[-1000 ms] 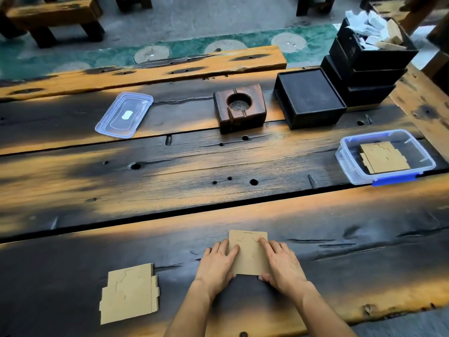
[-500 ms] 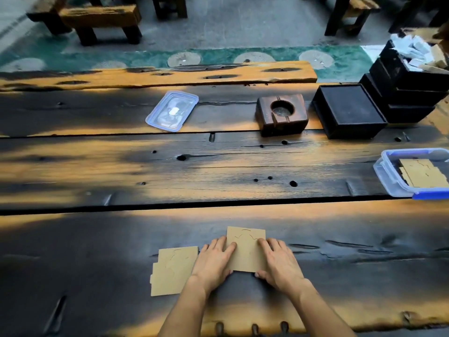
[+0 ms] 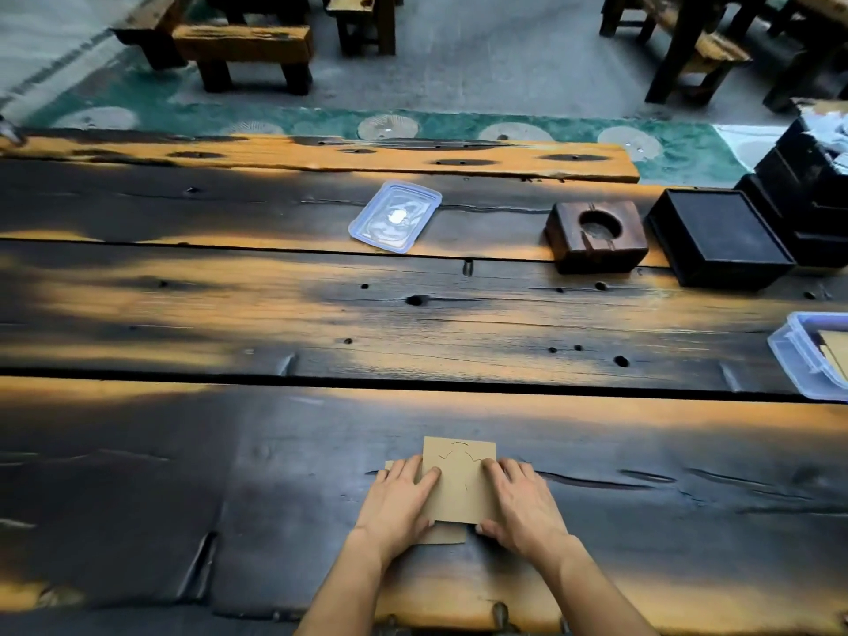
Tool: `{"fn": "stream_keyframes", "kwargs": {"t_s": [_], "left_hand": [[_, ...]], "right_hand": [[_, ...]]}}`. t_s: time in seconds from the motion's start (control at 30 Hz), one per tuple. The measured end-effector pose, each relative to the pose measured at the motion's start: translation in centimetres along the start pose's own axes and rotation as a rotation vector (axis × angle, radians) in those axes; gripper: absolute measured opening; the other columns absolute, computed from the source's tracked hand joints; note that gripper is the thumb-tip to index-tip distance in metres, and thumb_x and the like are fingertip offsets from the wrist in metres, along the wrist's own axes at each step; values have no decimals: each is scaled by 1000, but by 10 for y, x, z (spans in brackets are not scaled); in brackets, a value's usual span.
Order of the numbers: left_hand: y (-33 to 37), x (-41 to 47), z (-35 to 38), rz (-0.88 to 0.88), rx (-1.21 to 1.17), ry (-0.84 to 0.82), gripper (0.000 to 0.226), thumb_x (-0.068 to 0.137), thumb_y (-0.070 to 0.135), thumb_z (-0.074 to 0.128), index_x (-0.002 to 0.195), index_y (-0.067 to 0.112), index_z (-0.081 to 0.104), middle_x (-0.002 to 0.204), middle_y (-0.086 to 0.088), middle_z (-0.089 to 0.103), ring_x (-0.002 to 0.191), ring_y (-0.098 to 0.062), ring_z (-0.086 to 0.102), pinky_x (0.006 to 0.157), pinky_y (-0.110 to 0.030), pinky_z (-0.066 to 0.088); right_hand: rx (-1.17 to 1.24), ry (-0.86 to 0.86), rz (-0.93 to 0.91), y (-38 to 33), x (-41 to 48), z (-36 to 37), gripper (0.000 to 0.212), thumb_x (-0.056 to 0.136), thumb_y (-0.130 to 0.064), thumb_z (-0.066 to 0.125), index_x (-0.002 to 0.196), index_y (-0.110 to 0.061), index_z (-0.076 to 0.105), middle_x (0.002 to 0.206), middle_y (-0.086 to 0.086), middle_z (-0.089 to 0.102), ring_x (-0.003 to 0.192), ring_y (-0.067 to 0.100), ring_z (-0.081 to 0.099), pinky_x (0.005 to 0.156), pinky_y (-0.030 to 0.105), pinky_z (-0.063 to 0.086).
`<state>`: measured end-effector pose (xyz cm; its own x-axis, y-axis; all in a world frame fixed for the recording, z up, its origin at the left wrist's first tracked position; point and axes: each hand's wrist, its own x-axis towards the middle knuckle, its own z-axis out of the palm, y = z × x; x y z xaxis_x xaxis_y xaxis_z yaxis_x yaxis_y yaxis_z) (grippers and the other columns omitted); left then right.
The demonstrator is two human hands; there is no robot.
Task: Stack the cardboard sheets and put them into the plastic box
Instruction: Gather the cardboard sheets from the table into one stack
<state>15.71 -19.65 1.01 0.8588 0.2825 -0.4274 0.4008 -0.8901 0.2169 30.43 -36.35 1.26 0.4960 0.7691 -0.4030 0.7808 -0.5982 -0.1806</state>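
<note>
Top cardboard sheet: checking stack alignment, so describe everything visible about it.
The top cardboard sheet is tan, thin, flat, roughly rectangular, with curved cut lines. It lies on a lower sheet that pokes out left and nearer, on the table. The left hand and right hand rest on its side edges.

left hand palm down, fingers extended forward, right hand close beside it, same pose

A surface of broad charred planks, black with orange patches, fills the near view. Beyond its far edge a green rug with pale round motifs lies on a grey floor. A low wooden bench stands back left, dark wooden seats back right
</note>
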Motion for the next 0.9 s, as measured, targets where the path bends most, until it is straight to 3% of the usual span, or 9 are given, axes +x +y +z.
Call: {"fn": "stream_keyframes", "kwargs": {"t_s": [0.4, 0.9], "left_hand": [[-52, -39, 13, -34, -51, -6, 70, 97, 44, 61, 155, 24, 28, 165, -10, 24, 151, -28, 24, 116, -41, 29], [-52, -36, 31, -160, -154, -46, 75, 96, 42, 65, 156, 25, 23, 169, -8, 14, 152, -29, 25, 119, -42, 31]], "right_hand": [[-67, -42, -53, -62, 9, 7, 89, 82, -58, 71, 151, -21, 29, 145, 4, 42, 132, 28, 39, 113, 39, 33], [-26, -107, -101, -65, 29, 20, 80, 82, -48, 74, 144, -20, 32, 144, 5, 37, 128, 28, 40, 108, 38, 39]]}}
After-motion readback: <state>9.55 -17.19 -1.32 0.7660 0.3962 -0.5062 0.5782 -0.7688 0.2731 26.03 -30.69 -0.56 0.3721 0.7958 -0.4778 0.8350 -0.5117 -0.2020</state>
